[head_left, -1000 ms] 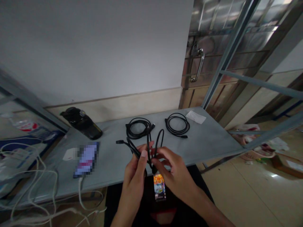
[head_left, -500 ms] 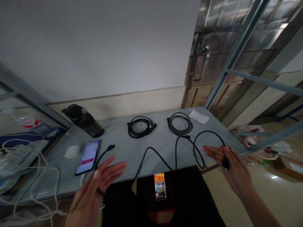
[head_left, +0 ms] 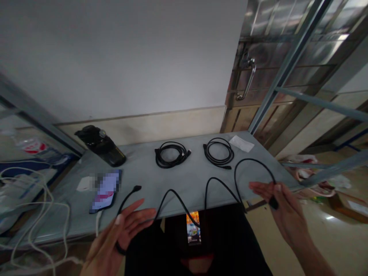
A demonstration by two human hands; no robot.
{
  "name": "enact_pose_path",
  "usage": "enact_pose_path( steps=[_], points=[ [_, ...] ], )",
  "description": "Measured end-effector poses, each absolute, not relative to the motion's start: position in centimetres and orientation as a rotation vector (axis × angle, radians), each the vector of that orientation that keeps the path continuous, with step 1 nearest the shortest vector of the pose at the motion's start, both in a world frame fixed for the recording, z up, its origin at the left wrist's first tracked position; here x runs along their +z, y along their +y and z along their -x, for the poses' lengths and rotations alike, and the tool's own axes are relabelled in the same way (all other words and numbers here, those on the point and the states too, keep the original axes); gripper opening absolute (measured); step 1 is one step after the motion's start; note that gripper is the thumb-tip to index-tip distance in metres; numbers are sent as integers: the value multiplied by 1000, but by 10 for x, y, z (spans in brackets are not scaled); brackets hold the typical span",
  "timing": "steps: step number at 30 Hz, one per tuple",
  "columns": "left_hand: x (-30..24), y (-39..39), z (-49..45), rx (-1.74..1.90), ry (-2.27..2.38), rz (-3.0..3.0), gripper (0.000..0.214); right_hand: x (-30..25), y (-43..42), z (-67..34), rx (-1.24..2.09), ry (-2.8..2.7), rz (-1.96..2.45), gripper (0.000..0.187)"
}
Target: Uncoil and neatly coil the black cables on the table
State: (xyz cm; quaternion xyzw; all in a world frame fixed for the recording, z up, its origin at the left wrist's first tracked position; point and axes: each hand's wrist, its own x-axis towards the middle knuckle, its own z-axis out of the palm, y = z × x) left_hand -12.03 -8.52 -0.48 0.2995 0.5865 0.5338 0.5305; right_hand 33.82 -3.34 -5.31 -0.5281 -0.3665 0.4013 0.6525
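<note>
Far left of frame: tangle of white cords [head_left: 43,214], clear bottle [head_left: 36,147] with red label above it. Next, black bottle [head_left: 100,145] tilted in the picture, on the grey table [head_left: 143,165]; white card [head_left: 84,184] and blurred-out phone [head_left: 106,191] below it, white lead at the phone's lower end.

Lower left: left hand [head_left: 120,234], palm inward, fingers extended, loosely holding the black cable [head_left: 171,189] near one end. Plug [head_left: 137,188] sticks up past the fingers, just right of the phone. Can't tell how firm the grip is.

Cable runs across lower center in slack waves, passing in front of a lit phone [head_left: 193,234] at the bottom of frame. Two coiled black cables lie mid-frame: left coil [head_left: 168,166], right coil [head_left: 221,164], well apart from each other. White paper slip [head_left: 241,143] just right of the second.

Lower right: right hand [head_left: 284,211] pinches the cable's other end between thumb and fingers, dark connector [head_left: 273,202] pointing down. Narrow grip. Door handle [head_left: 250,80] upper right.
</note>
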Motion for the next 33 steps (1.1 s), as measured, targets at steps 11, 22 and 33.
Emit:
enact_pose_path(
  steps=[11, 22, 33],
  points=[
    [1, -65, 56, 1094, 1295, -979, 72, -17, -51, -156, 1287, -1835, 936, 29],
    [76, 30, 56, 1438, 742, -843, 33, -12, 30, -112, 615, -2136, 606, 13],
    [-24, 184, 103, 1393, 1220, -1341, 38, -90, 197, -98, 27, -2484, 717, 43]
  ],
)
